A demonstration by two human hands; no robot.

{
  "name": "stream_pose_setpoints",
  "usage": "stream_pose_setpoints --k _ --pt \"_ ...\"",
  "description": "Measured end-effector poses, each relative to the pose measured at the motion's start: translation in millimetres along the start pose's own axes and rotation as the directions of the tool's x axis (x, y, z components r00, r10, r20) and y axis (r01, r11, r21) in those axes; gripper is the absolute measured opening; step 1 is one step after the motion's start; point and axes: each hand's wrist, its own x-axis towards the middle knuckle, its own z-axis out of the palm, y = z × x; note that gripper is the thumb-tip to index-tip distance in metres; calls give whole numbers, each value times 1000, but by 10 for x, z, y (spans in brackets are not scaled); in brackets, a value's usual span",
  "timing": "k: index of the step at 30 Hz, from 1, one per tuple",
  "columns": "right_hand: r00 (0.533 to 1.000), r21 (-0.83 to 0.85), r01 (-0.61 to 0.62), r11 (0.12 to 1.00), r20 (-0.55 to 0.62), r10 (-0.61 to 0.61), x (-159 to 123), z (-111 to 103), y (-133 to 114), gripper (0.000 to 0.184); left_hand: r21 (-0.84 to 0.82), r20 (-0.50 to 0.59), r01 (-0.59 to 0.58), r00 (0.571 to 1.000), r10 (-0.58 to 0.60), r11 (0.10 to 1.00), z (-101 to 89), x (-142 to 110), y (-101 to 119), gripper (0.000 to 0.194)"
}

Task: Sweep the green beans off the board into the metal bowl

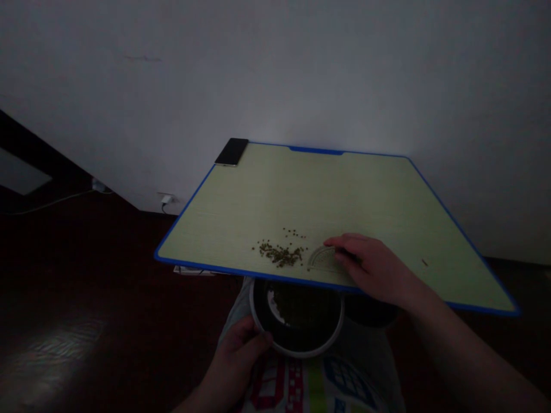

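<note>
Dim room, pale wall [301, 69] behind, light-green table [327, 195] with blue border, phone [232, 152] on far left corner. Small beans [282, 253] scattered near front edge, just left of a clear protractor [323, 259]. Right hand [370, 264]: fingers curled, mostly closed, gripping the protractor at table level. Left hand [243, 344]: partly closed on the left rim of a bowl [297, 353], thumb on top, below the front edge; dark green contents, too dim to tell more. Probably best: keep protractor flat, use short gentle strokes, hold bowl snug under the edge, mind stray beans beyond the main heap. Protractor orientation: curve toward far left, straight side apparently nearest front edge, long axis roughly left-right, left corner toward beans, right end hidden under fingers.
</note>
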Motion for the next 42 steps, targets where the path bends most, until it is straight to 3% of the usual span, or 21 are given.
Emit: stream_pose_setpoints --k 7,19,23,31,39,42 --pt "1000 -39 2 999 -28 -3 24 32 -96 36 28 -55 -6 998 7 1000 19 18 -17 22" --pt "994 -111 -62 992 -96 51 83 89 -126 35 -6 -12 -9 1000 9 1000 25 12 15 14" --pt "995 -112 -55 992 -85 46 132 92 -132 36 15 -44 -14 999 15 1000 -2 33 -25 15" --pt "999 -62 -30 998 -26 28 124 64 -129 37 -27 -7 -13 1000 13 1000 -52 35 -60 15" --pt "1000 -35 19 999 -21 -20 99 78 -157 36 31 -67 1 998 1 1000 -53 49 -52 26" --pt "999 -27 28 999 -15 -28 113 105 -168 36 -11 -32 6 999 -6 1000 -35 47 -42 26"
